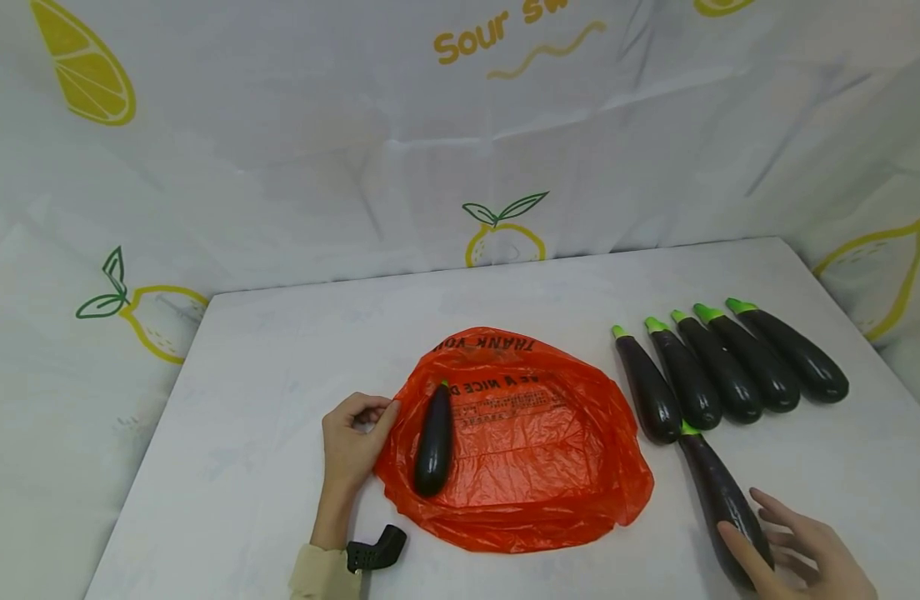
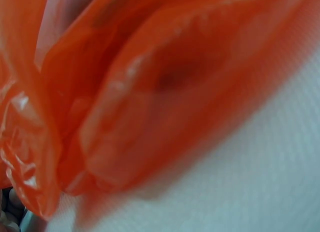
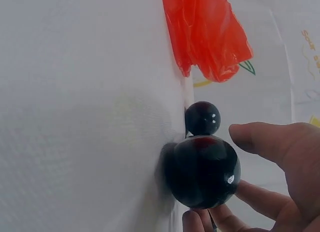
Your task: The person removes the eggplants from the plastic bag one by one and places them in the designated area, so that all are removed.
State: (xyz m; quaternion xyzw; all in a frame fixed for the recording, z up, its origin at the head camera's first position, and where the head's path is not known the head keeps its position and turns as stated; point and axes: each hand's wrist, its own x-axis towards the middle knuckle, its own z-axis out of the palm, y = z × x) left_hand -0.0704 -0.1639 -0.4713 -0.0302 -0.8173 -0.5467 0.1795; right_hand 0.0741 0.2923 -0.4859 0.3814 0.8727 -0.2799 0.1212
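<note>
A red plastic bag (image 1: pixel 520 467), printed with black lettering, lies spread with its mouth wide. One eggplant (image 1: pixel 433 442) rests inside it at the left. My left hand (image 1: pixel 358 442) pinches the bag's left rim; in the left wrist view, folds of the bag (image 2: pixel 140 107) fill much of the picture and hide the fingertips. At the lower right, my right hand (image 1: pixel 812 546) straddles another eggplant (image 1: pixel 718 492), thumb on one side and fingers on the other. In the right wrist view, a gap shows between the thumb and this eggplant (image 3: pixel 202 174), while the fingers are around its underside.
Several dark eggplants with green stems (image 1: pixel 700 379) lie side by side right of the bag. The nearer eggplant's stem touches this row. A white table (image 1: pixel 257 417) carries everything, with a lemon-printed cloth (image 1: pixel 317 167) behind it.
</note>
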